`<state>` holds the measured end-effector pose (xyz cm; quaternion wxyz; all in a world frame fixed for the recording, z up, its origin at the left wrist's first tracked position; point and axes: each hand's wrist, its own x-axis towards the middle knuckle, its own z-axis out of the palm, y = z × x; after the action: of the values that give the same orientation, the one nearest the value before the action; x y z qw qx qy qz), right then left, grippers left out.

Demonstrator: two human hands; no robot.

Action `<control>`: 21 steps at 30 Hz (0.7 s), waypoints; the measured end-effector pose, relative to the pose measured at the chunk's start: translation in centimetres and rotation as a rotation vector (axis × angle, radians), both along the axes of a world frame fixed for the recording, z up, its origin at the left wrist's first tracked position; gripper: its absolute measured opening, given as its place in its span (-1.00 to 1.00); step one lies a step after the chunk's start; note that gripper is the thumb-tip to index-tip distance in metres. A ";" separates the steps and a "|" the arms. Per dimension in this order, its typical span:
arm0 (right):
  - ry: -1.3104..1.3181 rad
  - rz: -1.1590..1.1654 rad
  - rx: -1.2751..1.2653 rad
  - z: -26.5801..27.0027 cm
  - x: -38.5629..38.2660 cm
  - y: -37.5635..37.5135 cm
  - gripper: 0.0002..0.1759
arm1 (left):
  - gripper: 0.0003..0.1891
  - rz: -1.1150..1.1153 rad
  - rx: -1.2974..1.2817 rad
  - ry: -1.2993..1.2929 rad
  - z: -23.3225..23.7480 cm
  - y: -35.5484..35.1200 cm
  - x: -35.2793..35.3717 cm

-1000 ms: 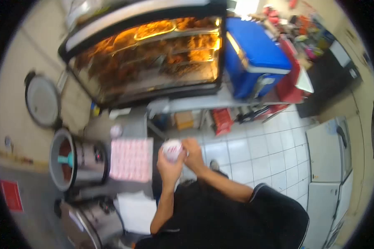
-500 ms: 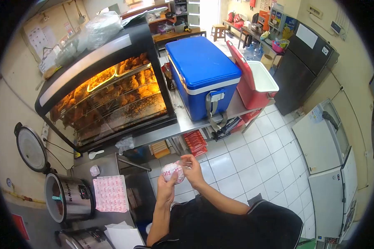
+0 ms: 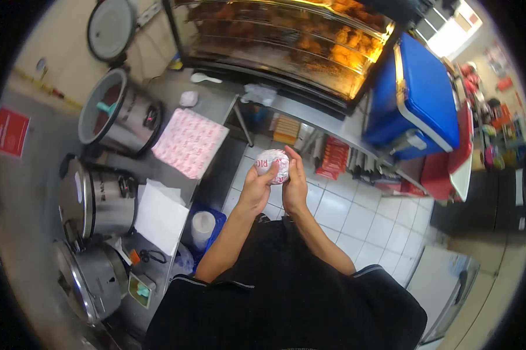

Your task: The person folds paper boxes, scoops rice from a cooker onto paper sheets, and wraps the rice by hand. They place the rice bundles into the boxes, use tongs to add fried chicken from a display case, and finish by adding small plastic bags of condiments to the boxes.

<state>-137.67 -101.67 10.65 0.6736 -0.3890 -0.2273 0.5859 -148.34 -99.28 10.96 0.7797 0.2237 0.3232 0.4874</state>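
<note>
A round paper-wrapped rice packet (image 3: pixel 273 166), white with red print, is held in front of my body. My left hand (image 3: pixel 257 189) grips it from the left, with the thumb over the paper. Around its right side curl the fingers of my right hand (image 3: pixel 295 184). On the steel counter to the left lies a stack of pink-printed wrapping paper (image 3: pixel 191 143). A small wrapped packet (image 3: pixel 188 98) sits just behind that stack. The underside of the held packet is hidden by my hands.
An open rice cooker (image 3: pixel 104 111), two more cookers and white paper sheets (image 3: pixel 160 216) line the left counter, with scissors (image 3: pixel 152 255) nearby. Ahead stands a lit display case (image 3: pixel 274 58) of fried chicken. A blue cooler (image 3: pixel 417 93) is right of it.
The view has turned left and down toward the counter. My right hand, earlier pinching at the packet's upper edge, now cups its right side.
</note>
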 end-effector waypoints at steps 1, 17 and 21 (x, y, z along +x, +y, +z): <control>-0.035 0.016 0.014 0.0 -1.5 1.0 -0.46 | -0.63 0.032 0.007 -0.006 0.3 0.6 -1.5; -1.002 0.327 0.434 -2.0 -22.5 18.9 -0.60 | -0.54 0.686 0.044 0.049 3.0 8.9 -21.9; -0.908 0.219 0.808 5.5 -27.2 32.5 -0.59 | -0.52 0.848 0.084 -0.017 -0.2 10.5 -26.4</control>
<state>-164.85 -69.18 16.15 0.5396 -0.2880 -0.7341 0.2949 -174.75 -88.79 10.80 0.5028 0.0987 0.3601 0.7796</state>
